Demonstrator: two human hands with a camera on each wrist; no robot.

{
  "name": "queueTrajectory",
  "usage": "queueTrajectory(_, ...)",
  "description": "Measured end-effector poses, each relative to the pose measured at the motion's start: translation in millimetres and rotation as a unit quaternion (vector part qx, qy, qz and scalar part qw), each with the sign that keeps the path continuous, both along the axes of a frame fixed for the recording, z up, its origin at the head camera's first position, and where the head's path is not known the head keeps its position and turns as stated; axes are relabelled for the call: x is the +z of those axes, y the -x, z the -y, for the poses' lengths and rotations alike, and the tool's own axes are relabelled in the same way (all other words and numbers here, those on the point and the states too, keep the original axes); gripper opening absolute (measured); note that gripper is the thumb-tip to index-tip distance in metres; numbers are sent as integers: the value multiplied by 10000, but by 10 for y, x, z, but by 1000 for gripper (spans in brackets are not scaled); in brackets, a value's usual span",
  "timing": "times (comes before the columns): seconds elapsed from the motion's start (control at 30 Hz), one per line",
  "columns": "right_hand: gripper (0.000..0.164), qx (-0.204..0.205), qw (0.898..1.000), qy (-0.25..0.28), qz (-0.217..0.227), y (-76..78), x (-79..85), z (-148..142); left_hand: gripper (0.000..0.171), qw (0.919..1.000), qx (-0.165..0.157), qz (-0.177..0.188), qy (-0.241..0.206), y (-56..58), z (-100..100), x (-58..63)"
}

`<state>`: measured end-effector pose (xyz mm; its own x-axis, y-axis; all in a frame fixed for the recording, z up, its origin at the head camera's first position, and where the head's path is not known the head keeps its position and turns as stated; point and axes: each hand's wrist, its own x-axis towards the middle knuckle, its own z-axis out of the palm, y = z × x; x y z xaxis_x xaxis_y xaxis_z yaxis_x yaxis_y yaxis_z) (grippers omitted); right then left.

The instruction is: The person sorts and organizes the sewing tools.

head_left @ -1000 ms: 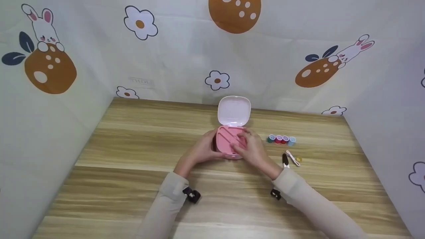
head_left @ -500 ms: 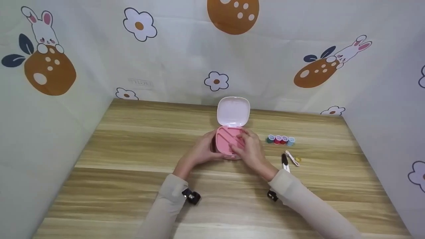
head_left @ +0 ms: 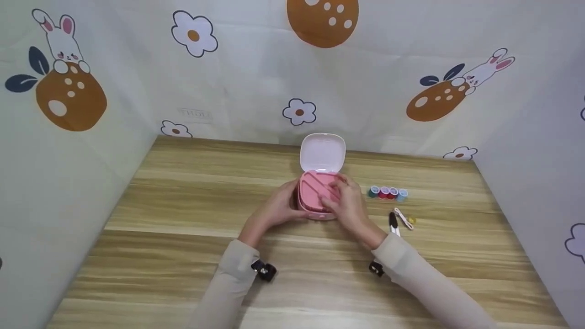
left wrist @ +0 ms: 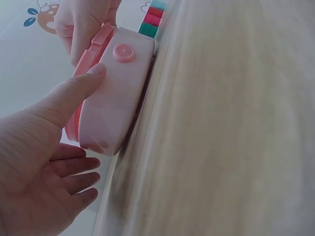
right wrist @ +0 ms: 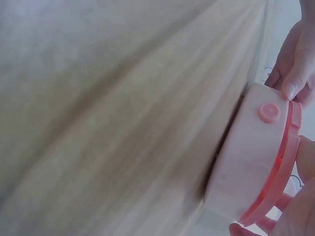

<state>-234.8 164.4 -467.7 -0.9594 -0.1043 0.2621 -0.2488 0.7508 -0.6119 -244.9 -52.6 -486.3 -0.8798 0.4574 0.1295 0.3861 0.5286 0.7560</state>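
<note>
A small pale pink box (left wrist: pixel 115 93) with a round button on its front stands on the table, its lid (head_left: pixel 322 153) raised at the back. A darker pink divided tray (head_left: pixel 312 197) sits at its top, raised slightly at the front with a gap beneath. My left hand (head_left: pixel 279 206) holds the box's left side, thumb on the front edge. In the left wrist view its other fingers look spread beside the box. My right hand (head_left: pixel 349 205) grips the tray near its right side, thumb on top; its other fingers are partly hidden.
Right of the box stands a row of several thread spools (head_left: pixel 387 193). Nearer lie a black-handled tool (head_left: pixel 393 220), partly behind the right sleeve, a narrow white-and-pink item (head_left: pixel 403 218) and a small yellow item (head_left: pixel 412 220). A printed cloth wall (head_left: pixel 247 82) rises behind the wooden table (head_left: pixel 183 205).
The tray has risen a little out of the box under my right hand, and a gap now shows along its front. My left hand has stayed at the box's side.
</note>
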Motion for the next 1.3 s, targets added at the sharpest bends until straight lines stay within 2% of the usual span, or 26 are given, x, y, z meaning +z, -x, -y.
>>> queueTrajectory(0.27, 36, -15, 9999, 40, 110, 13, 98, -101, 97, 9999, -47, -53, -126, -11, -6, 32)
queueTrajectory(0.77, 38, -89, 9998, 125, -86, 49, 183, -425, 96, 9995, -5, 234, -234, -26, -14, 59)
queueTrajectory(1.03, 35, 8, 9996, 112, -267, 74, 193, -578, 96, 9994, 78, 335, -56, -29, -19, 62)
queueTrajectory(1.3, 38, -78, 9998, -32, -194, 99, 224, -772, 96, 9995, 87, 303, 27, -30, -21, 80)
